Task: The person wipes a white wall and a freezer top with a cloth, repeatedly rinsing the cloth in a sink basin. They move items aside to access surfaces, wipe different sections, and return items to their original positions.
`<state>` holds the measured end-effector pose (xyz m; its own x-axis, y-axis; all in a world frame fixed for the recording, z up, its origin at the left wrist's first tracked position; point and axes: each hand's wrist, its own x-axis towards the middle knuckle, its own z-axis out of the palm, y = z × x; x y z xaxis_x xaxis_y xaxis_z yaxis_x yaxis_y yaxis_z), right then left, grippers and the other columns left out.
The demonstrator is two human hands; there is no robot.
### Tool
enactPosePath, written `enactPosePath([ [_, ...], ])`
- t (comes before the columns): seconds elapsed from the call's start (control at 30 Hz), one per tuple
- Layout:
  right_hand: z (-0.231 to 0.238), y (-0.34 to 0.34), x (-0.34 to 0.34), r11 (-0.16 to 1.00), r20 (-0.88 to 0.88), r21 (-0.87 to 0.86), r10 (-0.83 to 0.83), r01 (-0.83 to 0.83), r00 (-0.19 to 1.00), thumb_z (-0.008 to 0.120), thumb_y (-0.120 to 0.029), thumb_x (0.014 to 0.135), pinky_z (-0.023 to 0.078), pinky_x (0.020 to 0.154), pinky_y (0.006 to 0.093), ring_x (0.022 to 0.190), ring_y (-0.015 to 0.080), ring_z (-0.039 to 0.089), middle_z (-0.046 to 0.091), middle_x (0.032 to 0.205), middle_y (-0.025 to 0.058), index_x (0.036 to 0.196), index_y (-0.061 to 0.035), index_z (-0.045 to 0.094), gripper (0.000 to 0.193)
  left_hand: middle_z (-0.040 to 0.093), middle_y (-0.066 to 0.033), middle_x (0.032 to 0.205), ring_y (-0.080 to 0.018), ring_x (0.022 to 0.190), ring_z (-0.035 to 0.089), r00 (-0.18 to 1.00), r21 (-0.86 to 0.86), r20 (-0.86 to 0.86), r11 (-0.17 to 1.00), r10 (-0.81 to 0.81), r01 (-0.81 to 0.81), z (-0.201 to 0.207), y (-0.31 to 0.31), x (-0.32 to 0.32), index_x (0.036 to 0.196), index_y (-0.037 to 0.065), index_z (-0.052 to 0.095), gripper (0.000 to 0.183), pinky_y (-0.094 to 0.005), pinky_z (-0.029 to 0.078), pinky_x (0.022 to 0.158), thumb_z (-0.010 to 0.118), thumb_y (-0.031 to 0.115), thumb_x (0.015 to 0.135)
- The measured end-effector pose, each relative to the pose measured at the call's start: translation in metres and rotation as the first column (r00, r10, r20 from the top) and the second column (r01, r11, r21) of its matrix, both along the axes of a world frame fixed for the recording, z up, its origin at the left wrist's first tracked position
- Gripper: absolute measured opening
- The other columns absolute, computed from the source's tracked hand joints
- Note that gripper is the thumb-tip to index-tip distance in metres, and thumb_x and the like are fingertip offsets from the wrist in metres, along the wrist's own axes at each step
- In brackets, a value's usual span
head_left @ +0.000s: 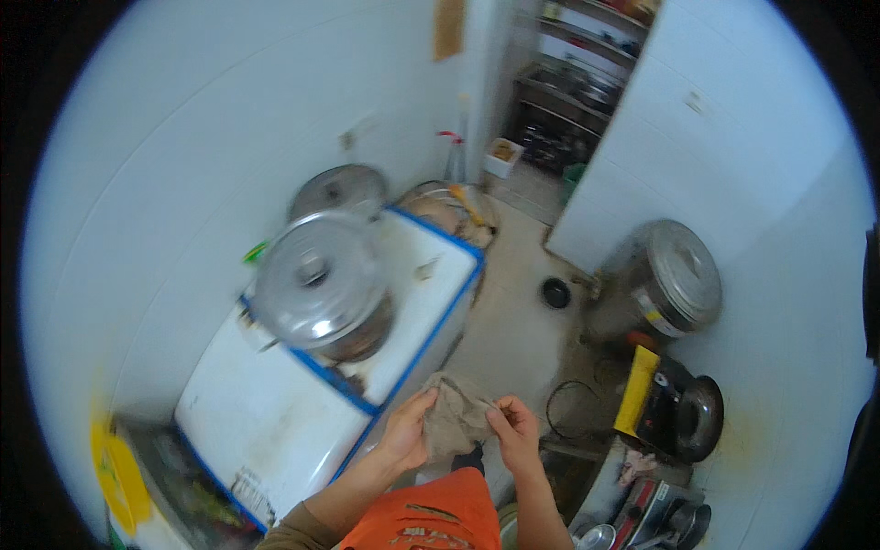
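The underside of the grey-brown cloth [456,417] is hidden, and its weave and folds are softened by blur. The fingers of the left hand [410,429] are partly covered by the cloth, so how firmly it is gripped there cannot be told. Below the cloth, a small dark shape is half covered and cannot be made out. Both forearms are cut off by the lower edge, as is the orange garment [431,513]; at the lower left, a yellow basket [124,472] is blurred near the dark rim. The contents of the pot [357,339] are concealed by its lid [321,275], and the shelves [587,46] are cut off at the top.

The cloth is held in front of the body, above the floor [504,321] and just beside the blue-edged white chest [257,394]. Its long axis appears to be run from the far side back toward the body, with one corner drawn out to the right. That corner is pinched between thumb and fingers of the right hand [515,429], while the left edge is held by the left hand. The hands are kept apart, with the cloth spread loosely between them.
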<state>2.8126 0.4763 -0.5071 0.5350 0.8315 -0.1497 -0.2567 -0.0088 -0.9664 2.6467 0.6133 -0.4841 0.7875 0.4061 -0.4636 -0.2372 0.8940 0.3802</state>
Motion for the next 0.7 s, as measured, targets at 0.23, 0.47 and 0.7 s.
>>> enactPosePath([
  [0.23, 0.058, 0.03, 0.228, 0.969, 0.212, -0.136, -0.176, 0.207, 0.961, 0.063, -0.013, 0.104, 0.043, 0.069, 0.0254, 0.078, 0.0057, 0.048, 0.055, 0.084, -0.0038, 0.099, -0.0044, 0.059, 0.011, 0.064, -0.0146, 0.136, -0.0271, 0.12, 0.066, 0.966, 0.241, -0.225, 0.953, -0.128, 0.182, -0.032, 0.044, 0.238, 0.138, 0.001, 0.056, 0.043, -0.0439, 0.056, 0.101, 0.055, 0.033, 0.109],
  [0.47, 0.081, 0.151, 0.395, 0.983, 0.506, -0.105, -0.076, 0.149, 0.859, 0.065, -0.025, 0.102, 0.054, 0.073, 0.0381, 0.081, 0.0267, 0.07, 0.07, 0.092, 0.0163, 0.112, -0.0023, 0.062, 0.025, 0.071, -0.0043, 0.108, -0.0133, 0.092, 0.069, 0.965, 0.693, -0.195, 0.672, -0.175, 0.261, -0.055, 0.129, 0.411, 0.123, 0.002, 0.064, 0.025, -0.0315, 0.059, 0.078, 0.066, 0.014, 0.101],
  [0.7, 0.091, 0.298, 0.57, 0.976, 0.621, -0.106, -0.085, 0.191, 0.779, 0.067, -0.026, 0.101, 0.054, 0.074, 0.0387, 0.08, 0.0296, 0.07, 0.07, 0.089, 0.019, 0.112, -0.0025, 0.063, 0.026, 0.072, -0.0054, 0.085, -0.0116, 0.075, 0.069, 0.855, 0.705, -0.411, 0.484, -0.316, 0.518, -0.086, 0.287, 0.593, 0.115, -0.002, 0.068, 0.027, -0.0301, 0.058, 0.069, 0.065, -0.006, 0.089],
])
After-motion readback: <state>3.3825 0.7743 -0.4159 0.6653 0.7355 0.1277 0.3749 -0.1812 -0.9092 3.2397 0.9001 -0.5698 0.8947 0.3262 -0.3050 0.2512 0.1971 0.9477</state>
